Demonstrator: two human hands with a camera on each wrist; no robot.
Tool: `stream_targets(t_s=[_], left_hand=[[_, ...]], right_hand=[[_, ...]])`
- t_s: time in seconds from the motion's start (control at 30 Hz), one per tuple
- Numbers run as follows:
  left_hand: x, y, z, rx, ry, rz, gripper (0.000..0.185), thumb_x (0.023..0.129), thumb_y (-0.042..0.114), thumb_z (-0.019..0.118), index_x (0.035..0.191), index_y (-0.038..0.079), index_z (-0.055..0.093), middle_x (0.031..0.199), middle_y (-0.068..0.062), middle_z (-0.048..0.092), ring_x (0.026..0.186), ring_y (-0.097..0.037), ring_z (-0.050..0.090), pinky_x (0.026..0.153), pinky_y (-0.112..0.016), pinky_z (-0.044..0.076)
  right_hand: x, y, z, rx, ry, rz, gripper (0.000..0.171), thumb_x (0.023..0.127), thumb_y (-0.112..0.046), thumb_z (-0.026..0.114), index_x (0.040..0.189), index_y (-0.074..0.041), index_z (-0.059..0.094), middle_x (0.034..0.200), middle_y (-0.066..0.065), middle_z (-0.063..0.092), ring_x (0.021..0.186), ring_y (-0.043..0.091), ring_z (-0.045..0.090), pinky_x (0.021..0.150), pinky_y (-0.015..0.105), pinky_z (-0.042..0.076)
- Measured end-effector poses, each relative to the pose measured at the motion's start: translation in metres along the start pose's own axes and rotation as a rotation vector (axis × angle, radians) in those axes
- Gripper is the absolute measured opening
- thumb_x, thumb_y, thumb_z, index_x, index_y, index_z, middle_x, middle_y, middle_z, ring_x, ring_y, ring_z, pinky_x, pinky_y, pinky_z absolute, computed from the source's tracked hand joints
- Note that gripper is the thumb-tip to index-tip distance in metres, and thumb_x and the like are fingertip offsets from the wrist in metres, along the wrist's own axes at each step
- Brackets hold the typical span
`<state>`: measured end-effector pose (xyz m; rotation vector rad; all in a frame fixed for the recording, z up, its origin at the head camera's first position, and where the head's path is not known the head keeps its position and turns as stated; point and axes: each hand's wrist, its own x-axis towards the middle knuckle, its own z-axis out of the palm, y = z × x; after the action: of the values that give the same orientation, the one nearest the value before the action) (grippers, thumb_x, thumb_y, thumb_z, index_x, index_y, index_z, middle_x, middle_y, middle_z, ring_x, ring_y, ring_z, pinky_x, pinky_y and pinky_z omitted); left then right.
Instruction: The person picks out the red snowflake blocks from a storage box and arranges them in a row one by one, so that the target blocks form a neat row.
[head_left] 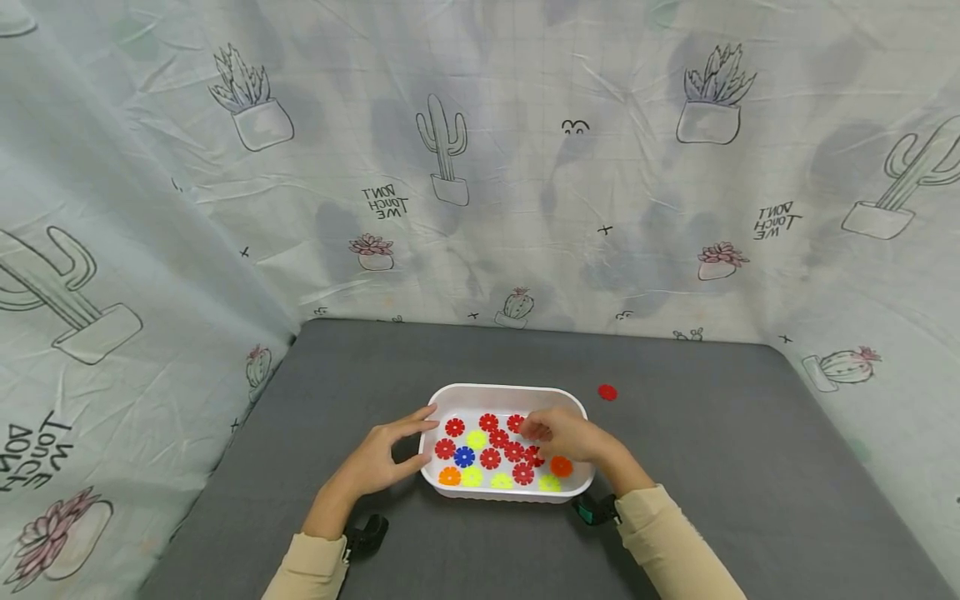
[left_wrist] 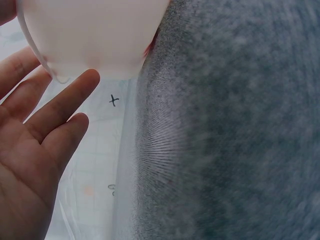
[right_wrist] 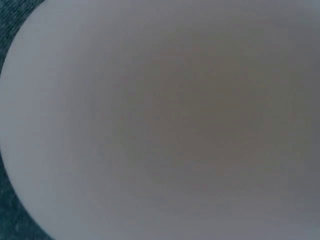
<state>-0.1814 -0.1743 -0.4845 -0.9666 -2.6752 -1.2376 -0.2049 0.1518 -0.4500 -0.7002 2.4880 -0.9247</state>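
A white plastic tub (head_left: 495, 493) stands on the grey table, holding flat notched discs: many red (head_left: 490, 458), several yellow (head_left: 472, 477), orange ones (head_left: 449, 476) and a blue one (head_left: 464, 457). My left hand (head_left: 382, 454) is at its left end, fingers spread and loosely extended, fingertips right at the rim. In the left wrist view, this hand (left_wrist: 45, 130) reaches up beside the tub's pale outer wall (left_wrist: 90, 40). My right hand (head_left: 566, 435) reaches over the right end, fingers bent down among red discs. Its fingertips are partly hidden, and I cannot tell whether they pinch a disc.
One red disc (head_left: 607, 392) lies alone on the table behind the tub's right end. The grey tabletop (head_left: 375, 358) meets hanging pale cloth (head_left: 510, 167) printed with cacti at the back and sides. Close tub wall (right_wrist: 165, 120) fills most of the right wrist view.
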Motion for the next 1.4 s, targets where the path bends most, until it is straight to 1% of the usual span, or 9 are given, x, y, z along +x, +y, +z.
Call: stream_targets(t_s=[0.2, 0.27, 0.4, 0.57, 0.73, 0.9, 1.07, 1.2, 1.4], left_hand=[[-0.001, 0.000, 0.000, -0.024, 0.002, 0.014, 0.045, 0.081, 0.025, 0.065, 0.123, 0.015, 0.055, 0.139, 0.003, 0.041, 0.123, -0.019, 0.045, 0.095, -0.050, 0.039], [-0.001, 0.000, 0.000, -0.010, 0.001, 0.010, 0.045, 0.081, 0.025, 0.065, 0.123, 0.015, 0.055, 0.139, 0.004, 0.041, 0.123, -0.018, 0.044, 0.095, -0.049, 0.040], [-0.001, 0.001, 0.001, 0.004, -0.003, -0.005, 0.045, 0.081, 0.026, 0.064, 0.124, 0.013, 0.055, 0.139, 0.004, 0.041, 0.124, -0.018, 0.044, 0.094, -0.048, 0.041], [-0.001, 0.003, -0.001, 0.000, -0.008, -0.015, 0.046, 0.081, 0.025, 0.065, 0.124, 0.012, 0.055, 0.139, 0.003, 0.041, 0.124, -0.018, 0.043, 0.094, -0.049, 0.041], [0.000, 0.004, -0.001, 0.000, -0.009, -0.019, 0.046, 0.081, 0.026, 0.065, 0.123, 0.013, 0.055, 0.139, 0.002, 0.041, 0.124, -0.019, 0.044, 0.094, -0.049, 0.041], [0.000, 0.004, -0.001, 0.009, -0.007, -0.021, 0.046, 0.080, 0.025, 0.065, 0.124, 0.013, 0.055, 0.139, 0.003, 0.041, 0.124, -0.018, 0.043, 0.093, -0.049, 0.041], [0.001, 0.003, -0.003, 0.000, -0.009, -0.004, 0.045, 0.080, 0.025, 0.065, 0.123, 0.012, 0.055, 0.139, 0.001, 0.042, 0.123, -0.019, 0.044, 0.094, -0.049, 0.041], [0.002, 0.003, -0.004, -0.005, -0.009, 0.005, 0.045, 0.081, 0.024, 0.065, 0.123, 0.012, 0.055, 0.138, 0.001, 0.042, 0.123, -0.019, 0.045, 0.094, -0.049, 0.040], [0.004, 0.003, -0.005, -0.001, -0.014, -0.008, 0.045, 0.080, 0.024, 0.065, 0.123, 0.013, 0.055, 0.138, 0.002, 0.042, 0.123, -0.019, 0.045, 0.093, -0.050, 0.040]], right_hand=[[0.000, -0.003, 0.005, -0.031, -0.025, 0.057, 0.028, 0.070, 0.005, 0.067, 0.094, -0.009, 0.063, 0.092, 0.001, 0.062, 0.085, 0.017, 0.054, 0.077, 0.033, 0.049], [0.000, -0.004, 0.007, -0.028, -0.027, 0.074, 0.030, 0.070, 0.006, 0.066, 0.095, -0.009, 0.063, 0.092, 0.000, 0.061, 0.084, 0.017, 0.053, 0.076, 0.032, 0.048], [0.001, -0.004, 0.010, -0.072, -0.019, 0.069, 0.030, 0.068, 0.006, 0.068, 0.094, -0.010, 0.062, 0.088, 0.000, 0.057, 0.081, 0.016, 0.050, 0.072, 0.030, 0.046], [0.004, -0.004, 0.014, -0.165, -0.006, 0.036, 0.029, 0.068, 0.005, 0.070, 0.090, -0.010, 0.061, 0.084, -0.002, 0.055, 0.078, 0.014, 0.047, 0.070, 0.027, 0.045], [0.006, -0.002, 0.017, -0.241, -0.005, 0.054, 0.029, 0.067, 0.001, 0.073, 0.087, -0.014, 0.059, 0.082, -0.005, 0.050, 0.076, 0.010, 0.044, 0.069, 0.024, 0.043], [0.007, -0.003, 0.018, -0.257, -0.014, 0.077, 0.026, 0.068, -0.001, 0.072, 0.084, -0.015, 0.057, 0.080, -0.004, 0.049, 0.074, 0.011, 0.043, 0.066, 0.024, 0.040], [0.007, -0.005, 0.017, -0.273, -0.026, 0.092, 0.023, 0.070, -0.005, 0.072, 0.083, -0.016, 0.055, 0.079, -0.003, 0.048, 0.073, 0.011, 0.042, 0.065, 0.024, 0.038], [0.006, -0.006, 0.017, -0.290, -0.006, 0.099, 0.023, 0.072, -0.007, 0.071, 0.084, -0.017, 0.054, 0.082, -0.004, 0.046, 0.075, 0.010, 0.042, 0.066, 0.023, 0.039], [0.006, -0.008, 0.015, -0.298, 0.023, 0.086, 0.025, 0.072, -0.012, 0.072, 0.090, -0.017, 0.055, 0.084, -0.004, 0.046, 0.078, 0.009, 0.043, 0.064, 0.021, 0.042]])
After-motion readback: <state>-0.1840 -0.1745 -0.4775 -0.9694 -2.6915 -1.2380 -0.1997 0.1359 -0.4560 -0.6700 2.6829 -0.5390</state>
